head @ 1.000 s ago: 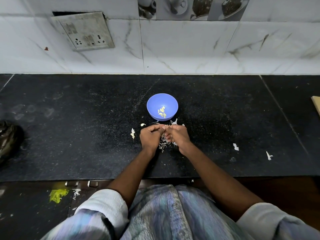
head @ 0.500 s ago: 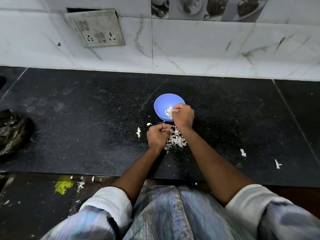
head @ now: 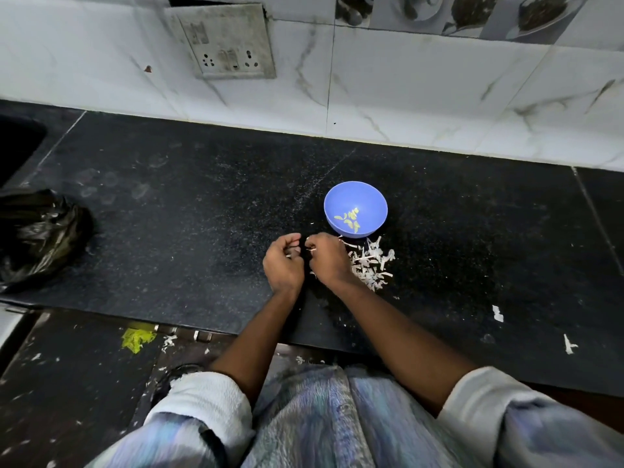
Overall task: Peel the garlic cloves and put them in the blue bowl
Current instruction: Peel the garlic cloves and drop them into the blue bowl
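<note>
Hands close together near the counter's front edge, fingertips almost meeting. Left hand point(head: 283, 265) curled, thumb and fingers bent inward round something small; likely a clove, but it is hidden, cannot tell. Right hand point(head: 329, 260) also curled, fingertips pinching a pale sliver point(head: 312, 250), probably skin, at its 9 o'clock side, facing the left hand. Clove's long axis not readable.

Bowl point(head: 355, 208) sits at about 1 o'clock from the grip, near, just beyond the right hand; right hand is the nearer one for a drop. Several peeled cloves point(head: 347, 219) lie in its bottom. Peel pile point(head: 369, 265) at 3 o'clock, touching the right hand's far side, just below the bowl.

Judgement: peeling in progress, task partway.
</note>
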Available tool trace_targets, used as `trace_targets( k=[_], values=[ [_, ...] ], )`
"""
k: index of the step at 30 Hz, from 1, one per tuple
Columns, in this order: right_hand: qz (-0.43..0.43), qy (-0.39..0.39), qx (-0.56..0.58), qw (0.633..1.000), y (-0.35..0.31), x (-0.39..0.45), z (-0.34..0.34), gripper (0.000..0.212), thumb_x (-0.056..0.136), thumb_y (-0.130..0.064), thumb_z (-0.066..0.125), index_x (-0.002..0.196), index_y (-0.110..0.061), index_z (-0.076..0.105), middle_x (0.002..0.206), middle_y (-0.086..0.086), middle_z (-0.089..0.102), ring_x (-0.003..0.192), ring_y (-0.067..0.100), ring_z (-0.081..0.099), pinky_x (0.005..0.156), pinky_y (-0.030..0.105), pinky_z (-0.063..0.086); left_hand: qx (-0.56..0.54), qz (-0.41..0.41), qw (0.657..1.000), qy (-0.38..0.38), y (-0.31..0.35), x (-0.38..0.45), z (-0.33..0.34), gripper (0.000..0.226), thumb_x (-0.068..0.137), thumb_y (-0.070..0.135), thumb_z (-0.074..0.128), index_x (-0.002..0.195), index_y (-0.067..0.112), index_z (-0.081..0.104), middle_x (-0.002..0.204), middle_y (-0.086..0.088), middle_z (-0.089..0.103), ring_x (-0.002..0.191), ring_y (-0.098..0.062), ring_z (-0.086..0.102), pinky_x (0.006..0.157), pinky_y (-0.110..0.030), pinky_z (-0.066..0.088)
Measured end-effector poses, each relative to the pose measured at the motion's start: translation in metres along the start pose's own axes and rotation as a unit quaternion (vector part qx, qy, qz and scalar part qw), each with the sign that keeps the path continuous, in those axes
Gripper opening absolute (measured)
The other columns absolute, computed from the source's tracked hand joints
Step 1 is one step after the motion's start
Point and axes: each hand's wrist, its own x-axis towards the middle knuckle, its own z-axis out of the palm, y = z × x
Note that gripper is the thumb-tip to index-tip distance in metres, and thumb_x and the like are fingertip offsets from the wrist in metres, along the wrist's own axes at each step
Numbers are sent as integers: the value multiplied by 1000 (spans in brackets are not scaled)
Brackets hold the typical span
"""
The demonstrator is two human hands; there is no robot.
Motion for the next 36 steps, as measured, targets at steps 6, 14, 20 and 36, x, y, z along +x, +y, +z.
trace_targets(
  k=[6, 14, 20, 36],
  values=[
    [-19, 2, -78, 997, -10, 17, 5, 26, 86, 2, 61, 110, -9, 67, 120, 12, 57, 111, 35, 60, 82, 44, 50, 12, 17, 1000, -19, -5, 3, -13, 38, 89, -12, 59, 106, 14, 81, 99, 5, 79, 90, -7, 73, 90, -19, 57],
    [-40, -17, 9, 999, -23, 6, 25, 11, 85, -13, 73, 96, -16, 73, 100, 6, 64, 95, 30, 67, 78, 42, 56, 5, -1, 999, 51, -10, 20, -28, 38, 96, -7, 50, 108, 13, 80, 101, 1, 78, 85, -10, 70, 86, -24, 56],
    [-16, -12, 1, 1000, -35, 7, 32, 24, 88, -8, 64, 109, -16, 72, 104, 12, 64, 99, 34, 64, 77, 39, 48, 8, 5, 999, 34, -15, 22, -31, 36, 94, -7, 53, 105, 14, 81, 101, 1, 79, 90, -13, 73, 89, -26, 56],
    [-27, 3, -40, 999, -37, -4, 41, 12, 92, -16, 70, 101, -23, 73, 109, 4, 55, 105, 26, 60, 75, 34, 48, 32, -11, 999, 8, -17, 18, -52, 32, 97, -4, 56, 106, 16, 81, 100, 2, 79, 92, -11, 72, 92, -27, 57]
  ],
)
